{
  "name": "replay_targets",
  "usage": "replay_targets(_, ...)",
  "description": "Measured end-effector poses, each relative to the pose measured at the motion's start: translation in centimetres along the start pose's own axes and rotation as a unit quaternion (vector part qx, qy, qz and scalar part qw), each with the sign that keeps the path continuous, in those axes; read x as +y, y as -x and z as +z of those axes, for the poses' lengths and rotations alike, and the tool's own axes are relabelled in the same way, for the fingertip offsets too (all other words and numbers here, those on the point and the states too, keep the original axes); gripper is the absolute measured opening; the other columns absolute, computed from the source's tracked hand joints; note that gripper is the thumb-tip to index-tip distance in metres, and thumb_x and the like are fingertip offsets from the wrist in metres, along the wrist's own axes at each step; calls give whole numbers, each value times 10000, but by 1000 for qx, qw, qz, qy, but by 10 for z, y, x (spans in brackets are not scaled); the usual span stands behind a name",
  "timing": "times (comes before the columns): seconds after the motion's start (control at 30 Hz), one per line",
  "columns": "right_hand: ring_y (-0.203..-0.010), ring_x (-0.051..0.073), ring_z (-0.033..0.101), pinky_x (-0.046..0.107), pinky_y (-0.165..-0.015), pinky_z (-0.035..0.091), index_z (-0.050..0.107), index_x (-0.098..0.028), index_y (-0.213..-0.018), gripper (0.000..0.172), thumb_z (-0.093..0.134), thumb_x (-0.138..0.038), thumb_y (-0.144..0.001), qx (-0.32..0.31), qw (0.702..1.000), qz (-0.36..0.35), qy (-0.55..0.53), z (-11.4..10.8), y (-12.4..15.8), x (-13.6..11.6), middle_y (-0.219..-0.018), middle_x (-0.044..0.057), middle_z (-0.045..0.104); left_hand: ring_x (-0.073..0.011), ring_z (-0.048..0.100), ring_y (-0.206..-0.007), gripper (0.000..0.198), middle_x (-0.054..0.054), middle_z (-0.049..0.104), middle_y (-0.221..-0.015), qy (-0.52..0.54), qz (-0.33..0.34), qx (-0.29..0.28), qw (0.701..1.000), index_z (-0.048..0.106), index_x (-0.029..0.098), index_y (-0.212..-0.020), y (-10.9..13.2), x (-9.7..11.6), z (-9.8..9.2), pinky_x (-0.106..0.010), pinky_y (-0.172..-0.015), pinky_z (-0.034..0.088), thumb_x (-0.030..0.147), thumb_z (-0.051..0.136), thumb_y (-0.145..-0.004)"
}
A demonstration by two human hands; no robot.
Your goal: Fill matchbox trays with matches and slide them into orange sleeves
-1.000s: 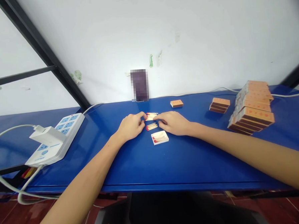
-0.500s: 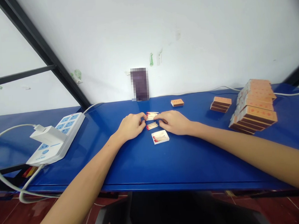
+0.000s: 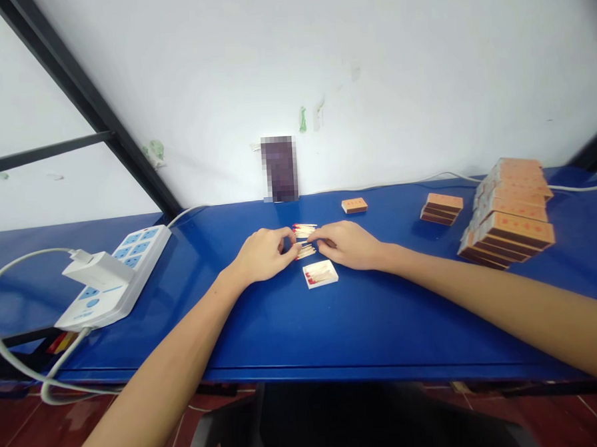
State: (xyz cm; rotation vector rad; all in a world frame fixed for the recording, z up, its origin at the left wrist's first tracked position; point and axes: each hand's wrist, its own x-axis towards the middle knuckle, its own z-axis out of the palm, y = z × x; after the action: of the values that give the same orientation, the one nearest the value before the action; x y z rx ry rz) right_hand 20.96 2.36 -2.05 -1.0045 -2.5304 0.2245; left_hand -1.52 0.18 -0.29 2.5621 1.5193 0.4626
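Note:
Two small groups of red-tipped matches lie between my hands, a back group (image 3: 305,230) and a front group (image 3: 306,251). My left hand (image 3: 267,253) is at their red ends, thumb and forefinger close together on a match that lies between the groups. My right hand (image 3: 349,244) rests at the pale ends, thumb and forefinger apart, its forefinger tip near the back group. It holds nothing that I can see. Just in front of the groups is a white matchbox tray (image 3: 321,282) with several matches inside, their red heads to the left.
Stacked matchboxes (image 3: 516,222) stand at the right, with a smaller stack (image 3: 442,208) beside them. One matchbox (image 3: 354,205) lies near the wall. A dark pixelated object (image 3: 280,169) leans on the wall. At the left is a white power strip (image 3: 144,248) with a plug and cable.
My left thumb and forefinger have moved slightly right, over the red ends of the front group, and a match now shows between the groups. My right hand has hardly moved.

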Motion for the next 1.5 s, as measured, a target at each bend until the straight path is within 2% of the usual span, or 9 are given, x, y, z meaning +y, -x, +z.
replay_targets(0.2, -672, 133, 579, 247, -648, 361, 749, -203, -1013, 280, 493, -189, -901, 0, 998, 10, -59, 0, -1, 3, -805, 14, 715, -132, 515, -532, 273, 27, 615, -637, 8, 47, -36, 998, 656, 216, -958, 3, 0, -9, -260, -547, 319, 462, 566, -878)
replay_targets(0.37, -587, 108, 475, 242, -598, 291, 734, -221, -1106, 279, 527, -274, -927, 2, 996, 21, -89, 0, -1, 6, -659, -30, 594, -118, 485, -512, 238, 41, 581, -607, 23, 63, -40, 997, 644, 212, -962, 3, 0, -8, -253, -550, 322, 425, 573, -883)
replay_targets(0.5, -594, 110, 446, 252, -593, 264, 753, -224, -1077, 302, 548, -403, -946, -24, 996, 2, -80, -2, -2, 5, -671, -20, 582, -115, 477, -518, 245, 34, 584, -619, 36, 63, -33, 997, 635, 205, -921, 1, 0, -3, -248, -545, 309, 421, 518, -928)
replay_targets(0.63, -596, 111, 445, 258, -588, 250, 770, -206, -998, 349, 550, -471, -944, -21, 997, -15, -79, -1, -2, 6, -678, -2, 590, -115, 486, -536, 214, 31, 587, -633, 45, 66, -37, 996, 623, 197, -898, 0, 0, 0, -242, -556, 307, 376, 511, -936)
replay_targets(0.83, -593, 114, 443, 256, -590, 261, 753, -182, -927, 290, 559, -397, -948, -26, 996, -13, -89, 1, -3, 6, -665, 0, 594, -123, 486, -551, 217, 19, 596, -669, 39, 80, -46, 995, 596, 191, -903, 0, 2, -1, -246, -562, 311, 365, 480, -961)
replay_targets(1.07, -641, 127, 484, 259, -615, 282, 712, -165, -902, 300, 490, -350, -984, -31, 996, -58, -57, 0, -2, 5, -743, 27, 647, -154, 534, -607, 241, -2, 621, -747, -21, 95, -62, 993, 558, 201, -938, 3, 6, -3, -271, -572, 330, 395, 426, -991)
replay_targets(1.27, -691, 144, 549, 264, -636, 305, 714, -162, -937, 297, 478, -335, -992, -43, 997, -67, -18, -2, -3, 3, -827, 53, 702, -216, 597, -842, 270, -63, 637, -974, -95, 130, -60, 985, 523, 192, -984, 5, 11, -1, -326, -704, 433, 366, 323, -1030)
replay_targets(1.37, -737, 159, 588, 264, -648, 314, 723, -167, -961, 259, 510, -313, -979, -66, 996, -63, 1, -8, -6, 0, -867, 61, 724, -233, 605, -895, 300, -95, 628, -1034, -125, 116, -84, 982, 517, 168, -1030, 4, 14, 1, -354, -767, 464, 351, 281, -1043)
replay_targets(1.5, -696, 163, 592, 264, -620, 297, 719, -180, -958, 245, 524, -328, -974, -106, 992, -46, 43, -17, -10, -3, -810, 55, 718, -258, 610, -929, 318, -128, 627, -1070, -179, 119, -101, 971, 524, 134, -1072, 3, 17, 2, -393, -811, 478, 307, 259, -1048)
